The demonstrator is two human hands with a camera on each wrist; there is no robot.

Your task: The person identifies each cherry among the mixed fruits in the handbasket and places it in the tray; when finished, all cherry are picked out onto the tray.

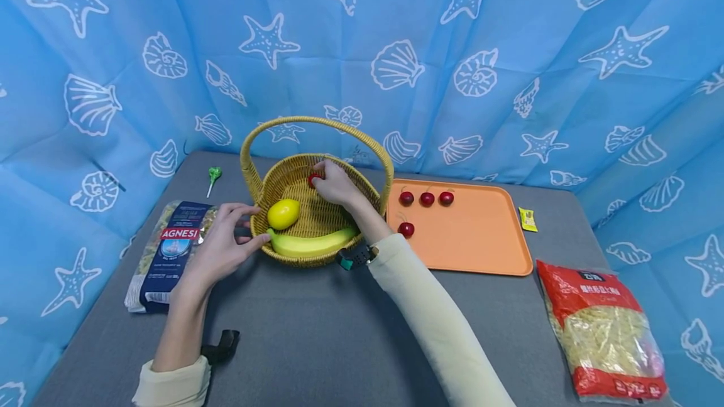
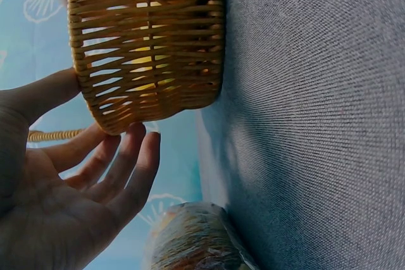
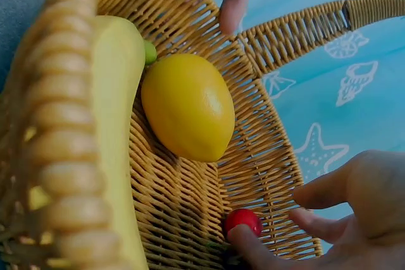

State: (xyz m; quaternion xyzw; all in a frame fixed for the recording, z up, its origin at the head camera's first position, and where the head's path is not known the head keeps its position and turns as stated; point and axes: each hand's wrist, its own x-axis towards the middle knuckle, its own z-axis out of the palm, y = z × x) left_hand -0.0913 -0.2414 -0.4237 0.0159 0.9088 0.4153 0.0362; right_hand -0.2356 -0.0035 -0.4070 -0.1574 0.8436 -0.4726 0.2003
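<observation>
A wicker basket (image 1: 308, 262) with a tall arched handle stands on the grey table. My left hand (image 1: 229, 247) holds its left end, thumb at the rim and fingers against the outer side; the left wrist view shows this hand (image 2: 76, 181) from below. My right hand (image 1: 336, 184) reaches inside, toward the back wall. In the right wrist view one finger of this hand (image 3: 373, 213) touches a red cherry (image 3: 243, 220), while the other fingertips stand apart from it. A yellow lemon (image 1: 283, 213) and a banana (image 1: 311, 244) lie in the basket.
Right of the basket lies an orange tray (image 1: 464, 231) with several cherries (image 1: 427, 198) at its left. A yellow-wrapped candy (image 1: 528, 219) and a red pasta bag (image 1: 605, 331) lie farther right. At left are an Agnesi pasta bag (image 1: 170, 256) and a green lollipop (image 1: 214, 174).
</observation>
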